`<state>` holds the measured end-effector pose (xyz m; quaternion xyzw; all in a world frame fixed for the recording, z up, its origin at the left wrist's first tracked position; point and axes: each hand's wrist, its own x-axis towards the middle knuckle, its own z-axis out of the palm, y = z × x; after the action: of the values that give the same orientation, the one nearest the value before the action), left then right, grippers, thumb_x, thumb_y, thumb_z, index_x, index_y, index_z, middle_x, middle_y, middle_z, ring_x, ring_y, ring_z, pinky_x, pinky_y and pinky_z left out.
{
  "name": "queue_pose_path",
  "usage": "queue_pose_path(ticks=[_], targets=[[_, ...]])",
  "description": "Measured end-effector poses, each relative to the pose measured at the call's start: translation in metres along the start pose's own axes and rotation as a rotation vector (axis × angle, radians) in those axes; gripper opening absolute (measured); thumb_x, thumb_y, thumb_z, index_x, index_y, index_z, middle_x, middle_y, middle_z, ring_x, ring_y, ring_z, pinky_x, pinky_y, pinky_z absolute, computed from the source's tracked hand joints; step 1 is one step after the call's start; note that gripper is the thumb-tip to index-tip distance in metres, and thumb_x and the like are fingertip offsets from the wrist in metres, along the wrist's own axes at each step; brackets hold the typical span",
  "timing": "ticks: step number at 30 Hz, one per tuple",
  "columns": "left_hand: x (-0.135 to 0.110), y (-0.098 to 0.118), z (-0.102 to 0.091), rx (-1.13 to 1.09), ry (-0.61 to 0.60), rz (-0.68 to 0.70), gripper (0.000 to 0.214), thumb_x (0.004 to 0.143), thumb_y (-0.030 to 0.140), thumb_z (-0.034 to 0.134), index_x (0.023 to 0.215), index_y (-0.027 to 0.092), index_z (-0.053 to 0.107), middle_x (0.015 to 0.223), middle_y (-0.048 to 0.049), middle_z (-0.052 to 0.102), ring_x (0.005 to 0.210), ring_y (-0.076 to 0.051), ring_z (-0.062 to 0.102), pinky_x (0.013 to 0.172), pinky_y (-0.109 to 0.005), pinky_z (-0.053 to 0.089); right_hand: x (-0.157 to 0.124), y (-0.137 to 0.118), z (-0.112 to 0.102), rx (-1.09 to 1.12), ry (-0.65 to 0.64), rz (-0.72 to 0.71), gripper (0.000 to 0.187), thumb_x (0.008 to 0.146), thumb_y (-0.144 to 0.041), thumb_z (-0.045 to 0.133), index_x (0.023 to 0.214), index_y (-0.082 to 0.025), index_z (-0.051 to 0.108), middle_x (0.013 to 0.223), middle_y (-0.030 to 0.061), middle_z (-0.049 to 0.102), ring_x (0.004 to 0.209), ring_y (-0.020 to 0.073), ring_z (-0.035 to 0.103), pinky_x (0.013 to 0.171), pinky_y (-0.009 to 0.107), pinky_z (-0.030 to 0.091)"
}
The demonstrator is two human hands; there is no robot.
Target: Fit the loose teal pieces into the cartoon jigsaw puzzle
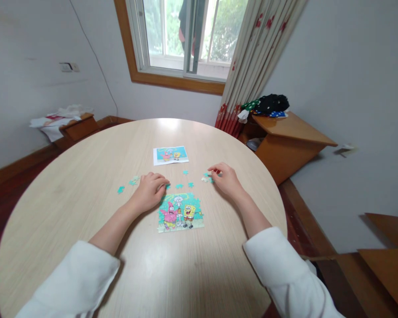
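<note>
A partly assembled jigsaw puzzle (pixel 181 214) with cartoon figures lies on the table in front of me. Just beyond its upper left corner, my left hand (pixel 148 192) has its fingers closed at a small teal puzzle piece (pixel 167 186), partly hidden by the fingertips. To the right, my right hand (pixel 227 180) pinches at a small cluster of loose pieces (pixel 205 179); the fingers cover part of the piece they hold. Between the hands lie more loose teal pieces (pixel 179 186). Behind them rests a printed reference picture (pixel 171 155) showing the same figures.
Further loose pieces (pixel 120 190) lie left of my left hand. The round wooden table (pixel 185 274) stands before a window (pixel 185 39) with a curtain (pixel 248 57). A wooden cabinet (pixel 292 132) with cloths on top is at the right.
</note>
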<state>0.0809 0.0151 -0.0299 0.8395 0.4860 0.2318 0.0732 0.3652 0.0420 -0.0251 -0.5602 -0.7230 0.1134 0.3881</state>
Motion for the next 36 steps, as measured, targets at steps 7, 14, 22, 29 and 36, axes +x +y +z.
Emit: queue_pose_path(ticks=[7, 14, 22, 29, 36], targets=[[-0.002, 0.0, -0.003, -0.026, 0.012, -0.018, 0.029, 0.083, 0.017, 0.04, 0.088, 0.02, 0.068, 0.095, -0.006, 0.07, 0.091, -0.023, 0.055, 0.081, -0.042, 0.035, 0.001, 0.012, -0.003, 0.02, 0.006, 0.048, 0.016, 0.075, -0.014, 0.054, 0.077, -0.018, 0.07, 0.077, 0.0041, 0.067, 0.07, 0.0154, 0.057, 0.07, 0.03, 0.045], [-0.001, 0.0, -0.003, -0.042, 0.025, -0.01, 0.029, 0.082, 0.017, 0.039, 0.086, 0.02, 0.068, 0.094, -0.006, 0.07, 0.089, -0.023, 0.054, 0.081, -0.042, 0.034, -0.001, 0.006, 0.0, 0.036, -0.071, 0.013, 0.014, 0.076, -0.017, 0.057, 0.079, -0.018, 0.07, 0.08, 0.0043, 0.067, 0.072, 0.0149, 0.059, 0.073, 0.03, 0.046], [-0.002, 0.013, -0.003, -0.083, 0.039, 0.015, 0.03, 0.084, 0.017, 0.038, 0.093, 0.02, 0.066, 0.098, -0.0067, 0.069, 0.094, -0.023, 0.055, 0.083, -0.041, 0.033, -0.002, 0.005, -0.001, 0.02, -0.064, 0.023, 0.013, 0.076, -0.015, 0.058, 0.078, -0.018, 0.071, 0.079, 0.0041, 0.067, 0.072, 0.0154, 0.06, 0.073, 0.032, 0.047], [0.0, 0.004, -0.003, -0.096, 0.147, -0.075, 0.023, 0.08, 0.016, 0.04, 0.08, 0.019, 0.063, 0.086, -0.0055, 0.069, 0.086, -0.022, 0.057, 0.08, -0.039, 0.035, -0.001, 0.003, -0.001, 0.026, -0.087, 0.019, 0.015, 0.076, -0.012, 0.057, 0.077, -0.017, 0.071, 0.079, 0.004, 0.067, 0.072, 0.0146, 0.059, 0.072, 0.03, 0.047], [0.0, 0.005, 0.0, -0.079, 0.118, -0.089, 0.024, 0.079, 0.017, 0.041, 0.078, 0.02, 0.065, 0.087, -0.0062, 0.069, 0.088, -0.024, 0.058, 0.08, -0.042, 0.037, -0.006, -0.011, 0.007, 0.074, -0.117, -0.035, 0.014, 0.078, -0.012, 0.058, 0.081, -0.017, 0.071, 0.08, 0.0037, 0.065, 0.075, 0.0151, 0.059, 0.074, 0.03, 0.045]])
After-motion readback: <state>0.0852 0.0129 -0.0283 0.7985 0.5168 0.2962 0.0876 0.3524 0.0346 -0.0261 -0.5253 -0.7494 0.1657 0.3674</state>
